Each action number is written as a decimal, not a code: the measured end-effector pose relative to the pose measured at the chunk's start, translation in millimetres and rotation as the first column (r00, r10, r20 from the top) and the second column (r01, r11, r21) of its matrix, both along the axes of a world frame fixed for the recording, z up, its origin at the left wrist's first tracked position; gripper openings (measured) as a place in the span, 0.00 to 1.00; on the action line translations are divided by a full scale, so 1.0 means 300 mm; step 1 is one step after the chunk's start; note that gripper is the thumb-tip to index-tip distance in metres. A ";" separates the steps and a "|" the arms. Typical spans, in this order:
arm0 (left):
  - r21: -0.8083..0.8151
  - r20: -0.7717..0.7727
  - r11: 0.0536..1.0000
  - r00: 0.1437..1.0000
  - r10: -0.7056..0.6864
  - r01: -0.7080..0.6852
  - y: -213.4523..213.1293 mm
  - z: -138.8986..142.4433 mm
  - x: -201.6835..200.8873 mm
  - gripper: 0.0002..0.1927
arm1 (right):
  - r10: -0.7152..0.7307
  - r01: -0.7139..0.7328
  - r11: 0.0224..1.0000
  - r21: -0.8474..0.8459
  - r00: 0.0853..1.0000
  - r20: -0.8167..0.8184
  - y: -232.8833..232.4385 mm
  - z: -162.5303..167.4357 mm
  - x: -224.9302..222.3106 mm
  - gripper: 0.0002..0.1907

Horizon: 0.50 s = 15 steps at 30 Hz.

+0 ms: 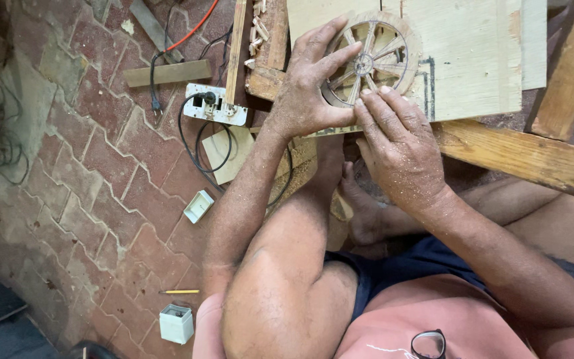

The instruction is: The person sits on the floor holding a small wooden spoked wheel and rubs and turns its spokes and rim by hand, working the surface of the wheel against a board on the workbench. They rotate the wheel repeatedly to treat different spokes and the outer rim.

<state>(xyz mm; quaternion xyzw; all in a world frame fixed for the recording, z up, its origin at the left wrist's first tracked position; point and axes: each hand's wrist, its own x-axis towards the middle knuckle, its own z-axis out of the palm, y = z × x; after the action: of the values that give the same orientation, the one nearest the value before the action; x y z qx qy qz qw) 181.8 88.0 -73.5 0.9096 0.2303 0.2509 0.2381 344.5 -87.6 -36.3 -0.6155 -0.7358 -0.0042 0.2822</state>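
The floor (101, 173) of interlocking reddish paving blocks fills the nine o'clock half of the view, strewn with a white power strip (214, 105), black cables, a small white box (177, 323) and a yellow pencil (181, 291). At twelve to two o'clock a pale plywood board (473, 60) rests across a heavier timber beam (533, 159) and serves as the table.

On that board lies a small wooden spoked wheel (370, 63), flat, its hub facing up. The person sits low, knees raised, both forearms dusted with sawdust.

The left hand (303, 93) sits at the wheel's nine o'clock side, fingers spread over the rim and pressing it down, not closed around it. The right hand (400, 149) comes in from five o'clock, fingertips touching the rim's lower edge near the spokes; whether it pinches anything small cannot be told.

To do this well, the left hand's grip should likely keep the wheel pinned flat while the right works one spoke at a time with light pressure, since the thin spokes look fragile.
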 end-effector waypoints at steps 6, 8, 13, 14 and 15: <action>-0.008 -0.001 1.000 1.000 0.007 -0.007 -0.003 0.003 -0.001 0.43 | 0.007 -0.007 1.000 -0.006 1.000 -0.007 -0.001 0.004 0.002 0.27; -0.012 -0.001 1.000 1.000 0.006 -0.006 -0.004 0.005 0.000 0.43 | 0.008 -0.008 1.000 0.009 1.000 -0.019 0.000 0.003 0.001 0.27; -0.003 0.001 1.000 1.000 0.000 0.000 -0.002 0.003 -0.001 0.43 | 0.002 -0.002 1.000 0.002 1.000 0.002 -0.001 0.003 0.003 0.27; -0.004 -0.001 1.000 1.000 0.002 -0.002 -0.001 0.002 -0.003 0.43 | 0.005 -0.005 1.000 0.004 1.000 -0.002 0.000 0.003 0.002 0.27; -0.007 -0.003 1.000 1.000 0.002 -0.002 0.000 0.000 -0.003 0.43 | 0.008 -0.008 1.000 0.004 1.000 -0.006 0.000 0.003 0.003 0.26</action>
<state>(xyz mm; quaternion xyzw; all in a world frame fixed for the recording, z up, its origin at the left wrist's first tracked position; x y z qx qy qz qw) 180.9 88.1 -73.6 0.9088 0.2325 0.2492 0.2406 345.4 -87.7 -35.4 -0.6121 -0.7374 -0.0025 0.2855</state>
